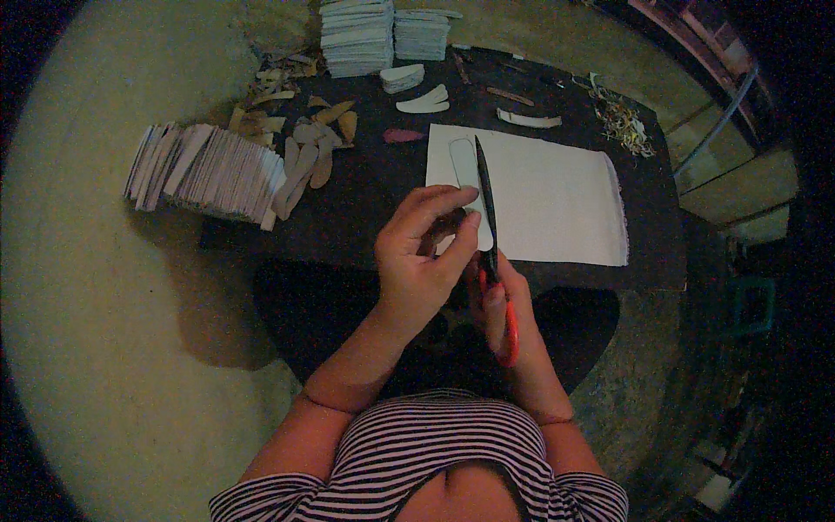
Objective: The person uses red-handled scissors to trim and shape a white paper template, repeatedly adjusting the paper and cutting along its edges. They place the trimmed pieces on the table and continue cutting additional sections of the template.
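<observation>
Between the thumb and fingers of my left hand [424, 241] is a pale strip [465, 165] with rounded ends, held slanting above the table. My right hand [515, 300] is closed around the orange-red handles of a pair of scissors [511, 335]. Their dark blades point away from me and run along the strip's right edge; whether they touch it I cannot tell. Below both lies a large white sheet [557, 200] with a frayed right edge. Part of my right hand is hidden behind the scissors and strip.
On the dark table [657, 235], a long row of stacked pale pieces [217, 174] stands at the left, beside loose rounded pieces [304, 157]. Tall white stacks [357, 39] rise at the back. Thin trimmings [624, 122] lie in a heap at the far right.
</observation>
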The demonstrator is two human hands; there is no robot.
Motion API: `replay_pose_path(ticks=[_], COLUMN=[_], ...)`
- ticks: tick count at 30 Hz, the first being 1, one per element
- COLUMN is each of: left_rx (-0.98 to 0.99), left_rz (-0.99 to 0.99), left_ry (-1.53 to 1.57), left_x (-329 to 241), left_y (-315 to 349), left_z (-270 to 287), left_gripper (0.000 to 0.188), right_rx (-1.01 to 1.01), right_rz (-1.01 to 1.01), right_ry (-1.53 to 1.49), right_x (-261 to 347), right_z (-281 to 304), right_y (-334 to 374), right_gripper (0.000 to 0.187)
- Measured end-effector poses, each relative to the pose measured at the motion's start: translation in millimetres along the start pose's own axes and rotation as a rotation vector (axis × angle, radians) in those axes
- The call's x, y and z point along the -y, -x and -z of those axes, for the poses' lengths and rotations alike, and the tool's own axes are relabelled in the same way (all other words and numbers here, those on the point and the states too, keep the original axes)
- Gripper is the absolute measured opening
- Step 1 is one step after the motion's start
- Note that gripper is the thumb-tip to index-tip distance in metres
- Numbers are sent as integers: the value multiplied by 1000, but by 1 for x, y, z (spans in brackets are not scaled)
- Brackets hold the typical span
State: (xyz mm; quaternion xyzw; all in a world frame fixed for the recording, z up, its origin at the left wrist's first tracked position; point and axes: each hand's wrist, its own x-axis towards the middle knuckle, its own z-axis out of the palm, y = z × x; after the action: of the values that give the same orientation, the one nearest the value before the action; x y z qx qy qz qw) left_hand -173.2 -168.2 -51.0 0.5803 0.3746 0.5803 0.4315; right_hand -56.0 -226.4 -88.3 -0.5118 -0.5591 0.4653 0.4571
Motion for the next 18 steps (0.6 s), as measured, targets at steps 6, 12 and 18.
replay_pose_path(ticks=[6,12,18], left_rx=[0,23,122], left_rz=[-32,74,58], left_ry=[-12,30,-2], left_x=[4,0,-1], left_y=[-1,-1,-1], left_z=[1,-1,1], left_gripper=[21,26,28], right_rx=[-27,-23,-6], right_rz=[-28,-36,-116], right_ry=[-138,-35,-63], right_x=[-5,-2,9], right_z=[2,4,5], right_y=[-5,2,-2], right_gripper=[33,30,29])
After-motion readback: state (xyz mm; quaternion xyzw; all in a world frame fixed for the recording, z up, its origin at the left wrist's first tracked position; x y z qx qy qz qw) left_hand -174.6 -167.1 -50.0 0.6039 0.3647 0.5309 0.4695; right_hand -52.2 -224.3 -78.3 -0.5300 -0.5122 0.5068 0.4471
